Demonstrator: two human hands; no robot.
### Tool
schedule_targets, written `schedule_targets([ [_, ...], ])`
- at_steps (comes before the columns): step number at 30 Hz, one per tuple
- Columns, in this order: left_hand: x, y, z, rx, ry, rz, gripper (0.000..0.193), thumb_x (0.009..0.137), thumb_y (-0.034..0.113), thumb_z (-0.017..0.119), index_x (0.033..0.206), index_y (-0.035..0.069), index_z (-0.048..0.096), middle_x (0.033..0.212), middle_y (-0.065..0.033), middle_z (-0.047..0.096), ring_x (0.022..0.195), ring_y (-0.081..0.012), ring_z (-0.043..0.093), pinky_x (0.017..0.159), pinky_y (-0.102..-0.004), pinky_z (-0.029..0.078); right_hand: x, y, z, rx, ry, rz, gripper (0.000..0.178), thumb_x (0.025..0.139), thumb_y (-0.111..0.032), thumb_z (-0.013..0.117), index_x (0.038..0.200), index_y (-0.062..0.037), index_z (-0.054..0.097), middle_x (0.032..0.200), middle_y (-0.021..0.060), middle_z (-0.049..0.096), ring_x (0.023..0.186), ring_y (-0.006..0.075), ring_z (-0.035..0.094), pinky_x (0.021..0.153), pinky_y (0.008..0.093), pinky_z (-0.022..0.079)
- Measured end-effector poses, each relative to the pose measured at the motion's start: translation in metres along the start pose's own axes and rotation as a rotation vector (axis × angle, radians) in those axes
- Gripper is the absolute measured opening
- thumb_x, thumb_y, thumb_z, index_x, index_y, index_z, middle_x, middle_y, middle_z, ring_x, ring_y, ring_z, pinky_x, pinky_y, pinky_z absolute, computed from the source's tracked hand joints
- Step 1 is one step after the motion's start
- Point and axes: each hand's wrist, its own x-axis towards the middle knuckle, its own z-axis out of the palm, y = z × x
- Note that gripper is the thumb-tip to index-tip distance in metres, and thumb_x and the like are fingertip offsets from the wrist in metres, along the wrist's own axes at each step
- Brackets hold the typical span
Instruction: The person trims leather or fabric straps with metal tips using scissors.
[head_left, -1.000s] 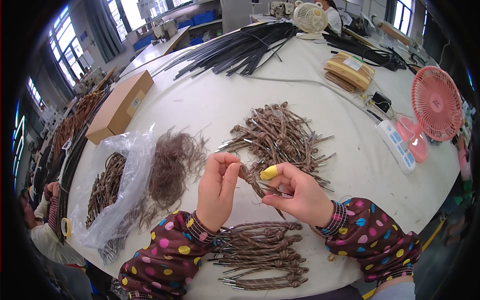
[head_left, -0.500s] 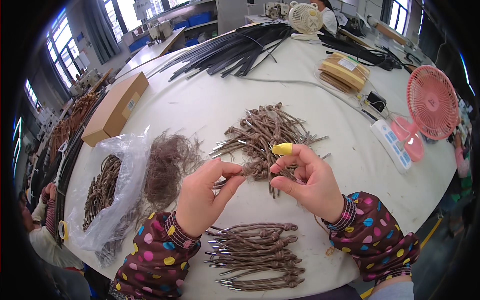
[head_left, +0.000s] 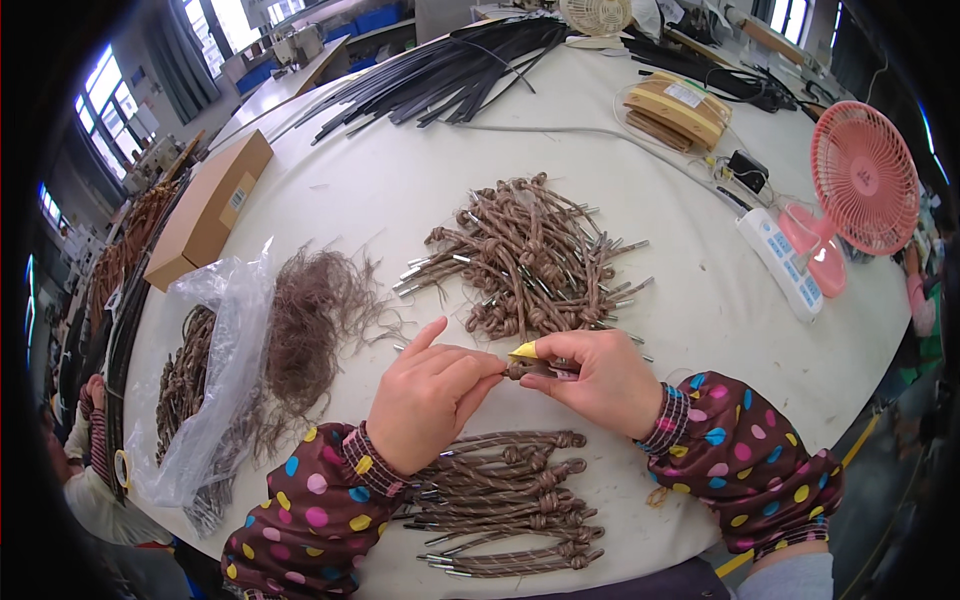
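Note:
My left hand (head_left: 425, 395) and my right hand (head_left: 590, 375) meet over the white table (head_left: 400, 180), both pinching one knotted brown cord (head_left: 522, 369) with a metal tip. A yellow cover (head_left: 524, 351) sits on my right thumb. Just beyond my hands lies a loose heap of knotted brown cords (head_left: 530, 255) with metal tips. Below my hands, at the table's near edge, a neat row of knotted cords (head_left: 510, 500) lies side by side.
A tuft of frayed brown fibre (head_left: 315, 320) and a clear plastic bag of cords (head_left: 200, 390) lie at left, a cardboard box (head_left: 205, 210) behind. A pink fan (head_left: 865, 180), white power strip (head_left: 775, 250), tan bundles (head_left: 680, 105) and black strips (head_left: 450, 70) stand farther back. Another person (head_left: 85, 460) sits at far left.
My hands dipped toward the loose heap and came back together nearer me. They now hold a cord between them, just above the neat row.

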Motion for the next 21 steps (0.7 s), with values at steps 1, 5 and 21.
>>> schedule_targets([
  [1,0.0,0.0,0.001,-0.003,-0.004,-0.002,0.011,0.084,0.013,0.069,0.093,0.011,0.065,0.078,-0.0041,0.067,0.076,-0.0214,0.066,0.1,-0.0458,0.045,0.0,0.001,0.001,-0.027,0.018,-0.043,0.027,0.081,-0.014,0.076,0.105,-0.004,0.069,0.078,0.003,0.067,0.062,0.0044,0.052,0.058,0.0215,0.047],
  [5,0.001,-0.001,0.002,0.046,-0.019,0.022,0.009,0.083,0.008,0.068,0.091,0.008,0.063,0.078,-0.0039,0.067,0.074,-0.0212,0.067,0.096,-0.0439,0.047,-0.001,0.002,0.004,0.053,0.029,-0.01,0.024,0.081,-0.009,0.075,0.104,-0.0032,0.068,0.08,0.0009,0.066,0.064,0.003,0.052,0.059,0.0203,0.046],
  [21,-0.005,0.0,0.005,-0.108,0.003,-0.083,0.012,0.086,-0.002,0.061,0.095,0.0,0.054,0.08,-0.0119,0.063,0.069,-0.0266,0.064,0.062,-0.0325,0.051,0.003,-0.007,-0.01,-0.121,0.015,-0.021,0.033,0.081,-0.03,0.075,0.095,-0.0025,0.063,0.082,0.0089,0.067,0.073,0.0228,0.067,0.065,0.032,0.052],
])
